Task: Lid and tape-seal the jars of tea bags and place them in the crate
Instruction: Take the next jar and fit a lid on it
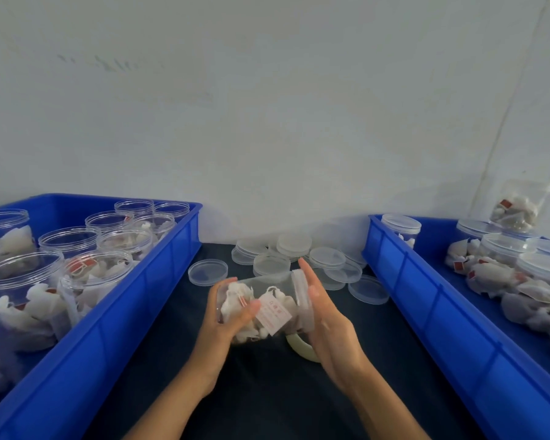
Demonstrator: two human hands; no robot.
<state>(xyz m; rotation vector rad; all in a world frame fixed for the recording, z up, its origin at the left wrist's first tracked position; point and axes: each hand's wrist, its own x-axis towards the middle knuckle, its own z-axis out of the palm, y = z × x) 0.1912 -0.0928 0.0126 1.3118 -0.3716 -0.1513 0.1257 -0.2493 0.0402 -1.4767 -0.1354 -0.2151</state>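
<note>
Two hands hold one clear plastic jar [261, 308] on its side above the dark cloth [267, 401]: the left hand [227, 315] curls round its base end, and the right hand [326, 325] lies flat, fingers straight, against the lid [300, 292]. Crumpled white tea bags fill the jar; a tag's red print is too blurred to read. Under the jar peeks a pale tape roll [300, 347]. Beyond it lie round translucent lids [294, 244]. Left of the jar, a blue crate [146, 281] holds open jars; right, another crate [426, 300] holds lidded ones.

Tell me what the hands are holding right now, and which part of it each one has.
A jar of tea bags lying sideways: the left hand grips its base end, and the right hand presses flat on its lid.
</note>
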